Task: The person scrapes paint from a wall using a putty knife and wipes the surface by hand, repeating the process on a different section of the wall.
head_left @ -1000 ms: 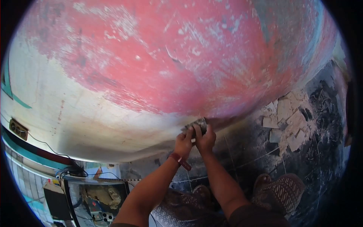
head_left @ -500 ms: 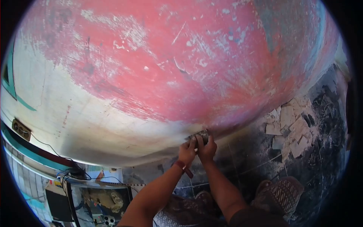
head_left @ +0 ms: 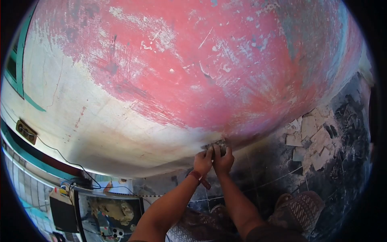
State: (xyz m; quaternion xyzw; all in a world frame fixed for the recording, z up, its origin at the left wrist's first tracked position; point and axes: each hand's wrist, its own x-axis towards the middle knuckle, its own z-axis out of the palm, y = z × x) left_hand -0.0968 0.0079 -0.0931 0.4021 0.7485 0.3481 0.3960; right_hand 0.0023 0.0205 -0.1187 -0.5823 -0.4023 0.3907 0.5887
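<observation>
Grey smudged tool (head_left: 220, 143): gripped by left hand (head_left: 203, 162), right hand (head_left: 223, 162).
Pink-and-white scuffed wall (head_left: 181, 80): beyond hands.
Pale jagged flakes (head_left: 321, 139): hands' right.

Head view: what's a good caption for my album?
Two hands hold a small dark tool against a patchy pink and white wall.

Less of the dark tool (head_left: 220, 143) shows above the left hand (head_left: 202, 163) and right hand (head_left: 223, 163) than earlier. The curved scrape (head_left: 205, 71) stands more directly above them; far to their left, more teal frame (head_left: 21, 74) has come into view.
</observation>
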